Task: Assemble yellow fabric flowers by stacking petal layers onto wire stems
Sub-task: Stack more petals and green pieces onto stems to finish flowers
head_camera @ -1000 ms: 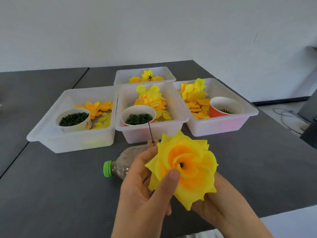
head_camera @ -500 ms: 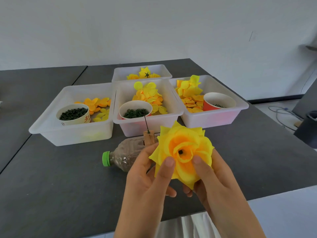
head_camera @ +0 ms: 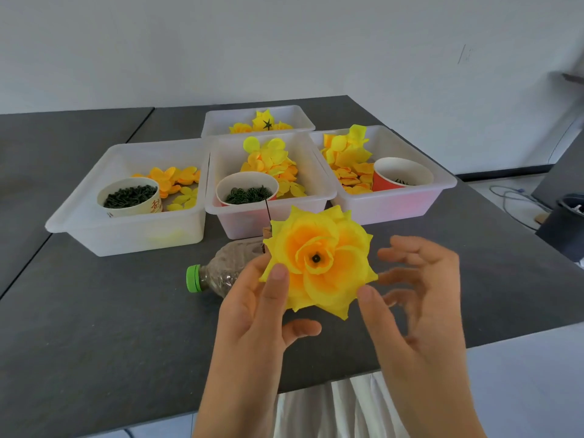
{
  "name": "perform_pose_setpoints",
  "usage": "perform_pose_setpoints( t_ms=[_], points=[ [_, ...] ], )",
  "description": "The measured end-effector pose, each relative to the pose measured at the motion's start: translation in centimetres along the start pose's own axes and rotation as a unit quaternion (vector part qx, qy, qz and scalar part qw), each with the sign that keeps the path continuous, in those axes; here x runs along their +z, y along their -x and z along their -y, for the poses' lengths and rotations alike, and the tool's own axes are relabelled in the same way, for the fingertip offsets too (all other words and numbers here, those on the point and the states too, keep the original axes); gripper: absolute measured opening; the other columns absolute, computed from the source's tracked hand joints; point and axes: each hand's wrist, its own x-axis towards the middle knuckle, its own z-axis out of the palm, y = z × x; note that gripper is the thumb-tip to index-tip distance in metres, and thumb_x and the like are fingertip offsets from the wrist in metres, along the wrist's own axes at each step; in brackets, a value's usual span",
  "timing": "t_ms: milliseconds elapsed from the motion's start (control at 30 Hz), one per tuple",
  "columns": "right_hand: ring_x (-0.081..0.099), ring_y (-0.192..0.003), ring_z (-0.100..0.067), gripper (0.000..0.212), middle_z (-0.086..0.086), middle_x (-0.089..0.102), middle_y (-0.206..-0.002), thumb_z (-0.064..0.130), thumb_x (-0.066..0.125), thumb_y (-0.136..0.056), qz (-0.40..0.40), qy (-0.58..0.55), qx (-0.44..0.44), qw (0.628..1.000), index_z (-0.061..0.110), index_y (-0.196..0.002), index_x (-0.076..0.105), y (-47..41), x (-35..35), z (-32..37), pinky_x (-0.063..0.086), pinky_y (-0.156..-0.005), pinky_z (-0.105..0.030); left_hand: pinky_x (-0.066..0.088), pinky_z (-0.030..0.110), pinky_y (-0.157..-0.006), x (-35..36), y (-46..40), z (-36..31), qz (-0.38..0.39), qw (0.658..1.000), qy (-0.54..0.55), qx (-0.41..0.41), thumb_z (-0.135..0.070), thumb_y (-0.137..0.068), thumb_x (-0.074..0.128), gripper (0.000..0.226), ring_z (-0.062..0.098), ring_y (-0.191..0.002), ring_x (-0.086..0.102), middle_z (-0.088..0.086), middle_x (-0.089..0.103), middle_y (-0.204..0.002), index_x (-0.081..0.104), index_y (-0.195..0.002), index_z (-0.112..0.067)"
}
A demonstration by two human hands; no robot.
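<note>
A full yellow fabric flower (head_camera: 319,259) with an orange heart and a dark centre faces me above the dark table. My left hand (head_camera: 252,314) holds it from the left, thumb on a front petal and fingers behind. My right hand (head_camera: 417,295) is just right of the flower, fingers spread and blurred; its thumb tip meets the lower right petal edge. A thin dark wire (head_camera: 268,210) rises from a wooden block behind the flower. Loose yellow petal layers (head_camera: 268,162) fill the bins.
Three white bins (head_camera: 132,229) stand in a row behind, with a fourth bin (head_camera: 218,121) farther back. Cups of dark green parts (head_camera: 129,196) sit in them, one cup red (head_camera: 384,181). A plastic bottle with a green cap (head_camera: 202,276) lies on the table (head_camera: 94,327).
My right hand has let go of the flower and opened out to the right. The flower now sits flatter and wider in my left hand.
</note>
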Motion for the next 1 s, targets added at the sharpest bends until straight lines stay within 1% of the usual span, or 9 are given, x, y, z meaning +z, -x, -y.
perform_pose_setpoints(
  t_ms=[67, 167, 300, 433, 533, 633, 800, 900, 1000],
  points=[
    [0.054, -0.094, -0.012, 0.033, 0.010, 0.052, -0.106, 0.036, 0.061, -0.075, -0.026, 0.093, -0.072, 0.993, 0.033, -0.106, 0.051, 0.3, 0.3, 0.0, 0.043, -0.073, -0.014, 0.055, 0.027, -0.057, 0.0, -0.1, 0.0, -0.005, 1.000, 0.007, 0.001, -0.052, -0.069, 0.064, 0.040, 0.019, -0.097, 0.069, 0.002, 0.073, -0.107, 0.073, -0.104, -0.033],
    [0.051, -0.094, -0.010, 0.024, 0.010, 0.049, -0.103, 0.034, 0.062, -0.076, -0.043, 0.140, -0.071, 0.987, 0.033, -0.099, 0.056, 0.4, 0.7, -0.1, 0.040, -0.075, -0.011, 0.057, 0.028, -0.058, 0.0, -0.2, 0.1, -0.012, 1.000, 0.003, -0.002, -0.052, -0.076, 0.069, 0.043, 0.018, -0.096, 0.070, 0.002, 0.074, -0.104, 0.069, -0.109, -0.025],
    [0.051, -0.093, -0.007, 0.020, 0.015, 0.050, -0.100, 0.031, 0.063, -0.075, -0.041, 0.128, -0.046, 0.990, 0.035, -0.094, 0.057, 0.3, 1.2, -0.2, 0.041, -0.075, -0.009, 0.058, 0.026, -0.058, -0.1, -0.3, 0.4, -0.011, 0.999, -0.025, 0.019, -0.043, -0.066, 0.065, 0.047, 0.013, -0.085, 0.072, 0.001, 0.076, -0.092, 0.066, -0.108, -0.022],
    [0.052, -0.093, -0.004, 0.018, 0.020, 0.050, -0.097, 0.052, 0.063, -0.082, -0.045, 0.105, -0.013, 0.993, 0.037, -0.088, 0.056, -0.1, 1.7, 0.1, 0.044, -0.068, -0.013, 0.058, 0.024, -0.060, -0.1, -0.1, 0.9, -0.008, 0.995, -0.087, 0.042, -0.043, -0.069, 0.063, 0.042, 0.009, -0.083, 0.072, -0.003, 0.076, -0.089, 0.065, -0.106, -0.023],
    [0.052, -0.093, -0.004, 0.023, 0.022, 0.049, -0.097, 0.059, 0.054, -0.073, -0.057, 0.102, -0.005, 0.993, 0.038, -0.083, 0.054, -0.7, 1.9, 0.4, 0.041, -0.068, -0.016, 0.058, 0.022, -0.061, 0.1, 0.1, 1.2, -0.016, 0.989, -0.130, 0.061, -0.041, -0.071, 0.062, 0.033, 0.011, -0.081, 0.073, -0.005, 0.076, -0.086, 0.064, -0.101, -0.026],
    [0.050, -0.097, -0.005, 0.017, 0.016, 0.049, -0.100, 0.051, 0.066, -0.081, -0.056, 0.102, -0.026, 0.993, 0.038, -0.085, 0.056, -0.9, 1.9, 0.5, 0.042, -0.071, -0.020, 0.057, 0.020, -0.061, 0.3, 0.2, 1.0, -0.017, 0.985, -0.154, 0.077, -0.044, -0.070, 0.062, 0.032, 0.009, -0.081, 0.072, -0.009, 0.076, -0.085, 0.064, -0.099, -0.028],
    [0.058, -0.093, -0.014, 0.013, 0.005, 0.058, -0.099, 0.037, 0.061, -0.080, -0.039, -0.005, 0.016, 0.999, 0.029, -0.090, 0.057, -1.0, 1.9, 0.4, 0.051, -0.072, -0.034, 0.059, 0.024, -0.063, 0.0, 0.1, 0.8, 0.004, 0.994, -0.101, 0.046, -0.036, -0.073, 0.064, 0.032, 0.013, -0.087, 0.073, -0.005, 0.077, -0.094, 0.065, -0.103, -0.028],
    [0.060, -0.079, -0.012, 0.012, 0.000, 0.061, -0.088, 0.024, 0.056, -0.083, -0.052, -0.109, 0.030, 0.992, 0.016, -0.092, 0.055, -1.0, 1.5, 0.3, 0.050, -0.066, -0.025, 0.059, 0.026, -0.063, -0.2, -0.2, 0.9, 0.004, 0.999, -0.050, 0.017, -0.038, -0.067, 0.068, 0.030, 0.018, -0.091, 0.073, -0.001, 0.076, -0.098, 0.073, -0.096, -0.033],
    [0.058, -0.073, -0.007, 0.009, 0.005, 0.059, -0.085, 0.013, 0.053, -0.084, -0.083, -0.119, 0.006, 0.989, 0.013, -0.093, 0.054, -0.6, 1.2, 0.2, 0.048, -0.063, -0.018, 0.059, 0.026, -0.062, -0.3, -0.3, 1.0, -0.004, 1.000, -0.026, 0.013, -0.039, -0.064, 0.069, 0.028, 0.020, -0.093, 0.073, 0.000, 0.076, -0.101, 0.075, -0.092, -0.039]
  ],
)
